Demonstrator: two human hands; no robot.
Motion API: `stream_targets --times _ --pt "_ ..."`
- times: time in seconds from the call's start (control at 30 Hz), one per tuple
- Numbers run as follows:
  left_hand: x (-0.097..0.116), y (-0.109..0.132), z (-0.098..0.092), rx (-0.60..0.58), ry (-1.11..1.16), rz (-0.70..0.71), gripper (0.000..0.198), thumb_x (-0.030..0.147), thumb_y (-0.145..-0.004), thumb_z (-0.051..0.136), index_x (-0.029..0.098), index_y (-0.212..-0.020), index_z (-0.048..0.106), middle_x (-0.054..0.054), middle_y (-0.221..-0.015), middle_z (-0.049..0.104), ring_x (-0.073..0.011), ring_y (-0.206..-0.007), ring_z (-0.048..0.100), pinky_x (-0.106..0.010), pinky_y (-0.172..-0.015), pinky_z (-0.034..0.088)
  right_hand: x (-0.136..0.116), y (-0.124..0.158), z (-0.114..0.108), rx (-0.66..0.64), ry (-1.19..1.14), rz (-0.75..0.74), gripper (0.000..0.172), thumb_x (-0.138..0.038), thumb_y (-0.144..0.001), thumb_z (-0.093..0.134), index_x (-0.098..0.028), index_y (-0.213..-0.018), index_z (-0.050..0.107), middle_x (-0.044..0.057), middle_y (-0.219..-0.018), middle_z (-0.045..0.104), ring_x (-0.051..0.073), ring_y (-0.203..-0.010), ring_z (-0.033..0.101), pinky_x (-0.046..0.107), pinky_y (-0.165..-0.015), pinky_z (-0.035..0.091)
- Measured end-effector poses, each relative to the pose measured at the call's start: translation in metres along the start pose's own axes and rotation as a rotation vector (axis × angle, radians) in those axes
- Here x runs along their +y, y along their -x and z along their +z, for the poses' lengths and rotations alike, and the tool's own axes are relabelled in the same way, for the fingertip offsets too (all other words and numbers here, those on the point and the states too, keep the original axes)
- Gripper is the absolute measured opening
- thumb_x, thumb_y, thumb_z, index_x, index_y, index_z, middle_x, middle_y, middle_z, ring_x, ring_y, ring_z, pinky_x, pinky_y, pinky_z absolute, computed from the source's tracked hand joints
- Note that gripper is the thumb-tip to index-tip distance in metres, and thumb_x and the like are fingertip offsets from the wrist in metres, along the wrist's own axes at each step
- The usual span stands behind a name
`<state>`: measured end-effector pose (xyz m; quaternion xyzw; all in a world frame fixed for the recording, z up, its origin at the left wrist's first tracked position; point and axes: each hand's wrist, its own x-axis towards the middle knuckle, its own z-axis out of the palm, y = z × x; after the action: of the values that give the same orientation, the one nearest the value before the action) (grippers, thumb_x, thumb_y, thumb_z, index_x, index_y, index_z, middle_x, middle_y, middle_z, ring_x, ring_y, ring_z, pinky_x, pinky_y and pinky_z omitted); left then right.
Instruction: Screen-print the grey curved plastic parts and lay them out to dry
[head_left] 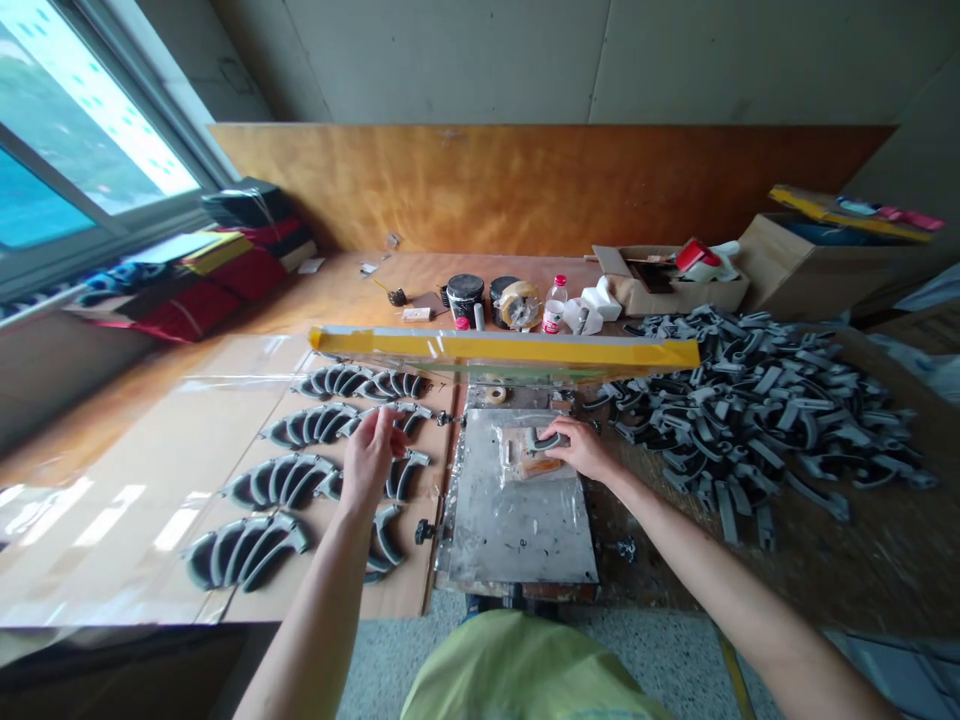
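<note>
My right hand [577, 447] pinches a curved grey plastic part [543, 441] by its right end. That part is above a small plastic-wrapped pad [517, 462] on a grey metal plate [517, 540]. Over the cardboard at left is my left hand [375, 445], its fingers curled together; whatever they hold, if anything, I cannot make out. Under and around it, similar curved parts [281, 480] lie fanned in several rows, partly hidden by my left forearm. A large heap of loose grey parts [750, 400] covers the table to the right.
A yellow-taped clear bar [502, 348] spans the table beyond the plate. Behind it stand black tubs [466, 297], a tape roll [520, 305] and a red-capped bottle [555, 305]. Cardboard boxes [667, 290] are at back right. Black clamp knobs [424, 531] flank the plate.
</note>
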<state>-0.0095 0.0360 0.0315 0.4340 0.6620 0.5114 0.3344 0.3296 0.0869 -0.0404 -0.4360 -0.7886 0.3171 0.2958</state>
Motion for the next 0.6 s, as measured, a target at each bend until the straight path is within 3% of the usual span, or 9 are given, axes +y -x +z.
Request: stream_targets --times 0.1,0.27,0.43,0.5,0.6 --pt "0.040 -0.008 0.021 0.040 0.220 0.135 0.047 0.063 -0.088 0.046 0.021 -0.102 0.059 0.003 -0.060 0.062 -0.0109 -0.049 0.054 -0.020 -0.051 0.045 0.010 0.000 0.013 -0.065 0.090 -0.015 0.023 -0.005 -0.072 0.068 -0.020 -0.089 0.073 0.002 -0.091 0.069 0.018 -0.088 0.061 0.032 -0.084 0.046" --pt "0.069 -0.018 0.038 0.049 0.345 0.222 0.044 0.060 -0.090 0.044 0.020 -0.072 0.052 0.003 -0.053 0.058 -0.0092 -0.042 0.048 -0.020 -0.045 0.040 0.016 0.005 0.029 -0.131 0.404 -0.107 0.026 -0.015 -0.087 0.060 -0.026 -0.106 0.074 0.005 -0.096 0.067 0.020 -0.092 0.055 0.034 -0.087 0.043" --pt "0.061 -0.017 0.036 0.030 0.278 0.216 0.045 0.053 -0.092 0.043 0.019 -0.064 0.055 0.000 -0.052 0.058 -0.0105 -0.044 0.049 -0.021 -0.046 0.042 -0.004 0.020 0.035 -0.097 0.701 -0.144 0.038 -0.013 -0.089 0.055 -0.026 -0.123 0.066 0.008 -0.102 0.066 0.021 -0.100 0.057 0.032 -0.084 0.046" --pt "0.053 -0.009 0.029 -0.001 0.226 0.200 0.042 0.051 -0.090 0.045 0.018 -0.068 0.060 -0.002 -0.057 0.062 -0.0129 -0.050 0.054 -0.023 -0.050 0.045 -0.011 0.025 0.032 -0.100 1.033 -0.240 0.038 -0.010 -0.089 0.053 -0.023 -0.122 0.066 0.006 -0.099 0.069 0.016 -0.096 0.061 0.026 -0.080 0.051" --pt "0.037 0.011 0.013 -0.056 0.193 0.171 0.046 0.057 -0.087 0.046 0.017 -0.085 0.070 -0.006 -0.072 0.070 -0.0197 -0.068 0.064 -0.030 -0.064 0.052 -0.010 0.026 0.012 -0.112 1.568 -0.360 0.030 -0.011 -0.094 0.042 -0.010 -0.107 0.069 0.004 -0.086 0.071 0.012 -0.080 0.066 0.022 -0.062 0.057"
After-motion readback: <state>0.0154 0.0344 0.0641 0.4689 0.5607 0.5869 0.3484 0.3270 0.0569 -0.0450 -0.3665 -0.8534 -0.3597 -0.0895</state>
